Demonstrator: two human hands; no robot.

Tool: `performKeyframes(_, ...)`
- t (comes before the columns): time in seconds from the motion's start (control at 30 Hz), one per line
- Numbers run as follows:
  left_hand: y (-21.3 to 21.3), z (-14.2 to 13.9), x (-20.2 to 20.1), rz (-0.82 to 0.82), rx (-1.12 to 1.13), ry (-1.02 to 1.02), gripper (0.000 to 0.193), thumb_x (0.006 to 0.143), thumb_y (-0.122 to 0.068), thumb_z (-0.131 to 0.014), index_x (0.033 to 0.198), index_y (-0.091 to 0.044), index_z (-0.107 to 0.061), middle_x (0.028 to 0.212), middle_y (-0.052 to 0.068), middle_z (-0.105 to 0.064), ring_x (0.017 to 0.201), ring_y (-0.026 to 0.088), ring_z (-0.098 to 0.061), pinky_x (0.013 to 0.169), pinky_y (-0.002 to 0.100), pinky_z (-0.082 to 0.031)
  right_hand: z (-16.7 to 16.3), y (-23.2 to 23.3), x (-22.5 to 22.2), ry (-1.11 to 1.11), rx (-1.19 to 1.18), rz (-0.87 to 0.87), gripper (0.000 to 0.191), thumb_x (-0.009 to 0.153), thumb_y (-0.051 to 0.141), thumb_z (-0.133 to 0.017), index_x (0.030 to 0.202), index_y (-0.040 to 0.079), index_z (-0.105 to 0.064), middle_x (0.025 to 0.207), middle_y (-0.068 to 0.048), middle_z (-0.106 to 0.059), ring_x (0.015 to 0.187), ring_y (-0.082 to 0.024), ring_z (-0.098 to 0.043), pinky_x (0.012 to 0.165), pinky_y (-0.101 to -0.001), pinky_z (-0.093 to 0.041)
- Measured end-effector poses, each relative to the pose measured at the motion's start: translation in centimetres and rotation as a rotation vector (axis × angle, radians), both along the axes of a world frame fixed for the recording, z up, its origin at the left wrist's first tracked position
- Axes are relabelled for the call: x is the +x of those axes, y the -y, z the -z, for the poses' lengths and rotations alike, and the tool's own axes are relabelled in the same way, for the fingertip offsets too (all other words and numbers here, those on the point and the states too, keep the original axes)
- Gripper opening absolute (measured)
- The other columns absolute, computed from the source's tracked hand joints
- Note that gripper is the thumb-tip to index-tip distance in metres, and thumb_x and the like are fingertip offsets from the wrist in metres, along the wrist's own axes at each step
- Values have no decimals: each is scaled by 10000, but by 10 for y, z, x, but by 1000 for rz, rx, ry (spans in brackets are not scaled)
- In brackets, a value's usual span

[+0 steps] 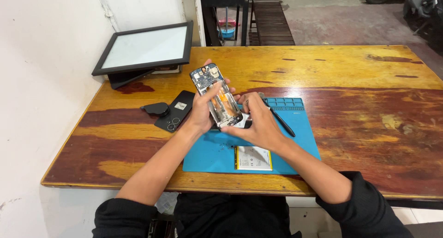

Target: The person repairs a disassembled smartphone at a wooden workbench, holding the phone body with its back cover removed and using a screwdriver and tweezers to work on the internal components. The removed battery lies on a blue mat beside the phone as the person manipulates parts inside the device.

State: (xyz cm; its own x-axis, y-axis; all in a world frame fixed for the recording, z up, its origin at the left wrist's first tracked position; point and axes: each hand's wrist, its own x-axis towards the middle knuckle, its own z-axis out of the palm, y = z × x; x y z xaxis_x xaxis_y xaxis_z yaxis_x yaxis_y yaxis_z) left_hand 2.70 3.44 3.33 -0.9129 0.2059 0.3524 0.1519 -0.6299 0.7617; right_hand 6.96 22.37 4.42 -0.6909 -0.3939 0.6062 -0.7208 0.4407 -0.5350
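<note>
Fingers (213, 91) of the left hand (201, 112) grip the opened phone (217, 96), tilted above the blue mat (207, 155); the right hand (260, 122) pinches its lower end. White battery (253, 158) with yellow edge lies on the mat. Black back cover (177, 110) lies left of the mat, framed panel (144, 47) behind it on the wooden bench (360, 86).

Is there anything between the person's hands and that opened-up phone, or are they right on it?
Nothing visible stands between them. The left hand grips the opened phone directly, thumb across its exposed insides, and the right hand touches its lower end. The phone is held above the blue mat.
</note>
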Motion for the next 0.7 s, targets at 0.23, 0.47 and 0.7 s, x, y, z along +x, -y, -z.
performKeyframes(0.23,9,-5,-2,-58,-5,15,976,752,65,-441,1628,-288,-196,1171,145,-564,1056,293,-645,928,534,-613,-2,-11,-4,-285,-131,65,139,1030,35,-582,897,-3,-593,950,-118,-569,892,-278,-562,814,-372,-465)
performKeyframes(0.47,15,-4,-7,-86,8,-5,978,710,55,-372,1636,-220,-216,1236,187,-579,1088,323,-644,949,540,-605,-12,-12,2,-350,-239,49,43,997,35,-695,1017,13,-727,863,-76,-729,761,-211,-634,690,-328,-497)
performKeyframes(0.7,15,-1,-9,-94,20,-15,1003,672,48,-385,1629,-214,-243,1236,198,-578,1086,344,-643,925,545,-609,-12,-4,6,-375,-193,45,97,960,12,-740,1056,8,-754,841,-87,-717,755,-205,-644,708,-318,-513)
